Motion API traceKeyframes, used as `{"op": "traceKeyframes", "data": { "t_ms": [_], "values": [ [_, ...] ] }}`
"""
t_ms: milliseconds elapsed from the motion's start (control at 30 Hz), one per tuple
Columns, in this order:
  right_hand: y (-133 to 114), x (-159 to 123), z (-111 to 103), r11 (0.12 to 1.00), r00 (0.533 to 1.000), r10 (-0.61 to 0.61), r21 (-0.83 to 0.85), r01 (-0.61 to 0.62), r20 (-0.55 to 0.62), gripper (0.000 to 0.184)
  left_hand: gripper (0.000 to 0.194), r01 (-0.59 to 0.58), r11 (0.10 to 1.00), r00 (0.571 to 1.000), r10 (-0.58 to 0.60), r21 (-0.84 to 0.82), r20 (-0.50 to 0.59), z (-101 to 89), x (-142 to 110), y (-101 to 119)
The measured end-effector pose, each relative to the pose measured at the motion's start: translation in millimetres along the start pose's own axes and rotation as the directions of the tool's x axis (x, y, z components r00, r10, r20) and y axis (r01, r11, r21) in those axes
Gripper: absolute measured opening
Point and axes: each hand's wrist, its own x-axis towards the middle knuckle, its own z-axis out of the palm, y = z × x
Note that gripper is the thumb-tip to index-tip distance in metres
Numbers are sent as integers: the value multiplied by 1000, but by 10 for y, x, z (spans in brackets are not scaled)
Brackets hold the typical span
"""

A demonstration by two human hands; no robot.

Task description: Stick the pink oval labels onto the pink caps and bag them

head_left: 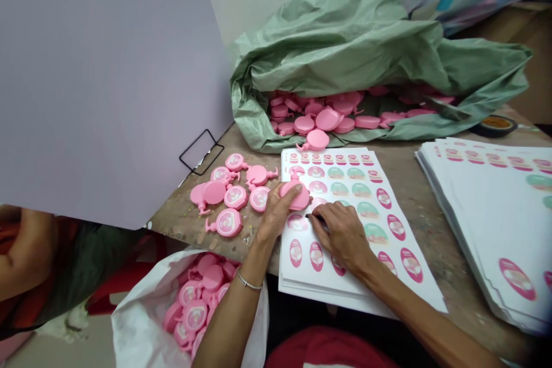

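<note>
My left hand (276,213) is closed round a pink toy pump bottle (297,195), holding it above the sticker sheets with its plain side up. My right hand (340,236) bends over the top sticker sheet (414,276), thumb and fingers pressed together beside an oval pink sticker (297,222). A small dark tip shows at those fingers; what it is I cannot make out. Left of my left hand, several pink pump bottles lie on the worktable (185,224); some, such as one bottle (228,222), carry a label.
A green sack (357,57) full of pink bottles lies open at the back. Another sticker stack (483,218) is at right, near a tape roll (495,125). A white bag (142,310) of labelled bottles hangs below the edge. Behind a pale board (107,86), another person's arm (30,247) shows.
</note>
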Motion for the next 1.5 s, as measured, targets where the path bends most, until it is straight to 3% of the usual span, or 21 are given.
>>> {"op": "traceKeyframes", "data": {
  "t_ms": [133,333,500,633,733,867,1000,1500],
  "values": [
    [45,34,10,995,999,20,94,-23,25,14,35,-18,1000,1000,18,18,11,-30,26,-31],
    [22,62,36,997,997,43,59,-47,60,13,37,13,1000,998,-13,4,-54,-18,15,-19],
    [-74,53,-77,974,998,59,219,-54,-14,18,42,38,997,999,-40,-65,-23,-21,16,42],
    [-91,128,-382,832,970,241,519,-194,-24,22,42,41,993,999,-42,-111,-8,22,-35,122],
    [-45,258,-599,725,938,344,626,-289,35,32,42,16,991,1000,-17,-131,-6,108,-137,187],
    [-23,385,-722,719,953,291,636,-279,89,31,56,74,984,997,-77,-163,-12,218,-293,252],
    [-54,399,-718,726,960,268,640,-254,78,31,56,68,988,997,-72,-135,-25,287,-391,283],
    [-56,376,-696,749,965,254,619,-237,62,26,58,84,988,995,-91,-133,-44,328,-422,297]
  ]
}}
